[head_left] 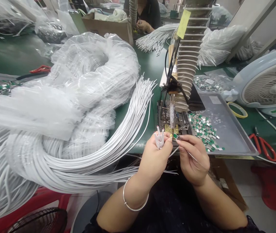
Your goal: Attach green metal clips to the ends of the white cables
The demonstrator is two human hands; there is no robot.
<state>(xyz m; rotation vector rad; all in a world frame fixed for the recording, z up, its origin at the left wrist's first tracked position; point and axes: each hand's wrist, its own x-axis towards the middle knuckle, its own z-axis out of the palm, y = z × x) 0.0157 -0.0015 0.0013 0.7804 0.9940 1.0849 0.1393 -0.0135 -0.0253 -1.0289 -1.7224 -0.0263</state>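
Note:
My left hand (155, 158) is closed around several white cables (159, 137), whose stripped ends stick up between thumb and fingers. Pinched in my right hand (195, 158) is a small green circuit board (176, 136) with a metal connector. A thin silvery wire (193, 157) also runs through the right fingers; whether it is solder I cannot tell. Directly above the fingertips, a soldering iron (172, 113) hangs tip down from a stand. Its tip is close to the board, but contact is hard to make out.
Bundled white cables (99, 155) in plastic cover the left. A grey tray (237, 136) holds loose circuit boards (204, 131). A ribbed duct (191, 48) hangs behind the iron. Red-handled cutters (264, 145) and a fan (271, 77) are at right. Across the table sits another person (152, 14).

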